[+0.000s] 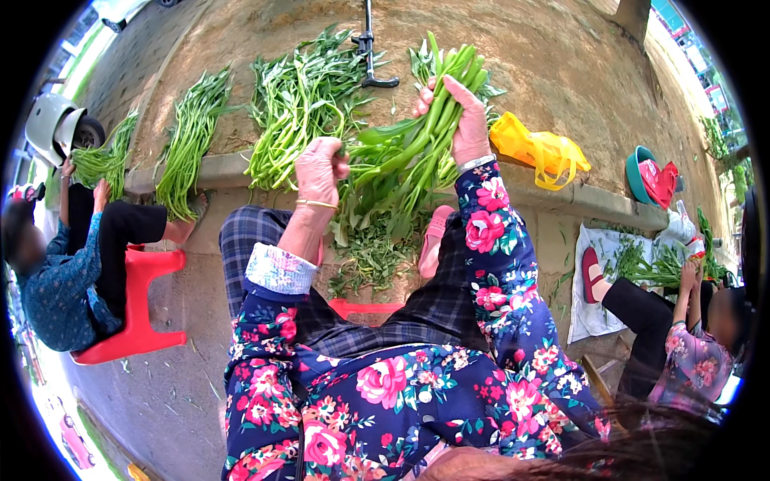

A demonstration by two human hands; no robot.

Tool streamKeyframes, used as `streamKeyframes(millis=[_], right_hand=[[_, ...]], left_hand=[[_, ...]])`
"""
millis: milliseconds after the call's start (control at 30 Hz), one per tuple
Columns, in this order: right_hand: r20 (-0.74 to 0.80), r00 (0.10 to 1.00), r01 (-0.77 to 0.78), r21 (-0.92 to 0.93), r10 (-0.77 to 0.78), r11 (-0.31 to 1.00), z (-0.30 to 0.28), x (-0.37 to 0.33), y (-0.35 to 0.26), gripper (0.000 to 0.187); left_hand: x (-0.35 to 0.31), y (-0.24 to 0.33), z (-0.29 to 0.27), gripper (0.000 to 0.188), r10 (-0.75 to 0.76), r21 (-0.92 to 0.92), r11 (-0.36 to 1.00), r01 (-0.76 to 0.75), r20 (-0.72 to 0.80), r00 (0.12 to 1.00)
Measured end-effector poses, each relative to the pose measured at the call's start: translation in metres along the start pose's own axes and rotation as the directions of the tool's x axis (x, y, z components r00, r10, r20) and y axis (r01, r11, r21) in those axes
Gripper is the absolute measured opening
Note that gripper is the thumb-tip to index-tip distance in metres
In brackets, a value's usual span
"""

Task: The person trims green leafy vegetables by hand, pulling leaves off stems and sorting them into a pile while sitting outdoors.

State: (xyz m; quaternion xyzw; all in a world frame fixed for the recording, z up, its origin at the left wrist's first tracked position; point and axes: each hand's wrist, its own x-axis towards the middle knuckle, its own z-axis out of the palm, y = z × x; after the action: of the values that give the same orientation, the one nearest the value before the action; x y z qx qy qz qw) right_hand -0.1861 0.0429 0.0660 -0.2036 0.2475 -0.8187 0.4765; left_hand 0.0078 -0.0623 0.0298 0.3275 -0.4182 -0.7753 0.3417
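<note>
My right hand (464,120) grips a thick bunch of long green stalks (417,148) near its top end, holding it upright over my knees. My left hand (319,170) is closed on the leafy lower part of the same bunch, pinching leaves. Torn leaves (370,258) lie in a heap on the ground between my feet, below the bunch. Both forearms wear dark blue floral sleeves, and a gold bangle sits on my left wrist.
Several bundles of green stalks (293,100) lie on the raised concrete kerb (220,168) ahead. A yellow plastic bag (539,150) rests at right. One person sits on a red stool (140,309) at left, another at right over a white sheet (593,313) with greens.
</note>
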Motion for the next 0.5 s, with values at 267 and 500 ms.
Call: streamKeyframes(millis=[267,500], right_hand=[[0.041,0.999,0.022,0.039,-0.024,0.999,-0.008,-0.003,-0.009,0.024],[0.017,1.0,0.016,0.018,-0.016,1.0,-0.006,-0.002,-0.005,0.024]], left_hand=[[-0.043,0.03,0.012,0.011,-0.299,0.558,0.776,-0.293,0.736,0.607],[-0.043,-0.001,0.003,0.016,-0.132,0.673,0.5,-0.545,0.681,0.72]])
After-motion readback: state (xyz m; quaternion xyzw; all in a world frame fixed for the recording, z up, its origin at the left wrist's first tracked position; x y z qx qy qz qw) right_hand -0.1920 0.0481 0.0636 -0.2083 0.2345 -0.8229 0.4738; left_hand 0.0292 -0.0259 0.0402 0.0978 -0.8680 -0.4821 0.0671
